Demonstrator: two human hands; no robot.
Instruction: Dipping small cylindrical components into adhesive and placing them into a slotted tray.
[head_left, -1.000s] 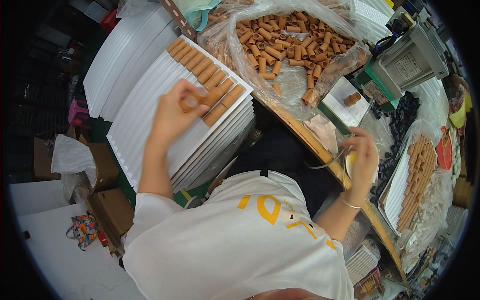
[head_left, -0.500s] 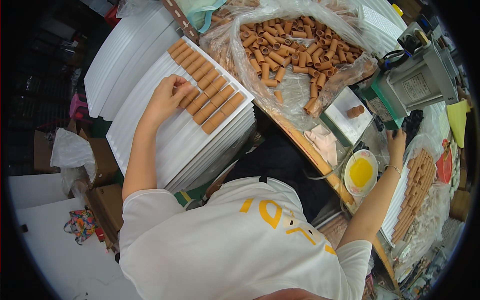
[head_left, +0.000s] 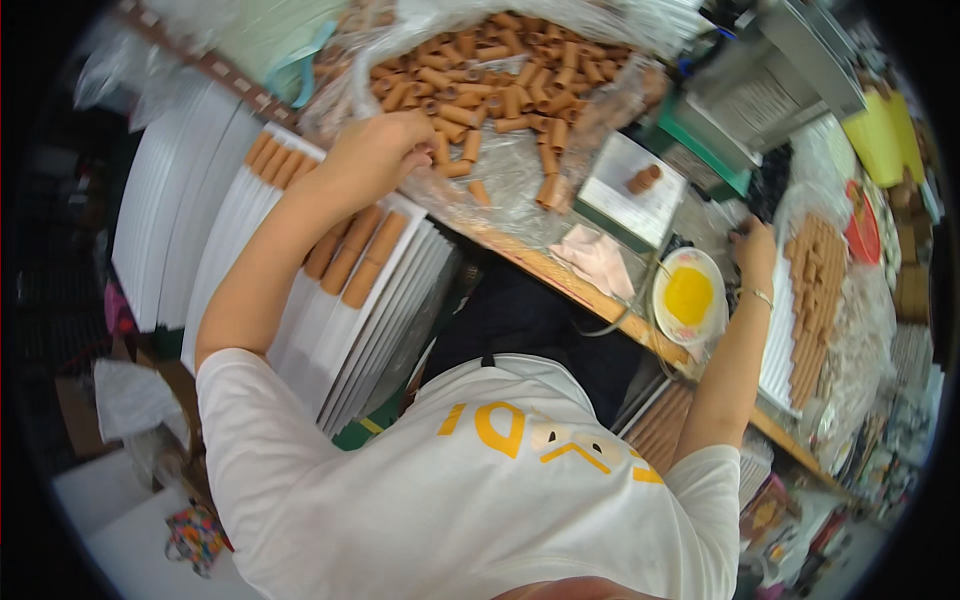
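Uniformly short, hollow, orange-brown tubes (head_left: 512,102)

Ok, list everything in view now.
Loose tubes: many, terracotta, in clear plastic on the bench
Lined-up tubes: several, terracotta, on stacked trays
Stacked trays: many, white, left
Flat-topped box: one, silver and green, bench
Machine: one, grey and green, bench
Bowl: one, white with yellow contents, bench
Cloth: one, pale pink, bench edge
Right-side tubes: several, terracotta, on white tray
Red container: one, red, far right
Patterned bag: one, multicoloured, lower left
Left hand: one, bare, by loose tubes
Right hand: one, bare, right of bowl
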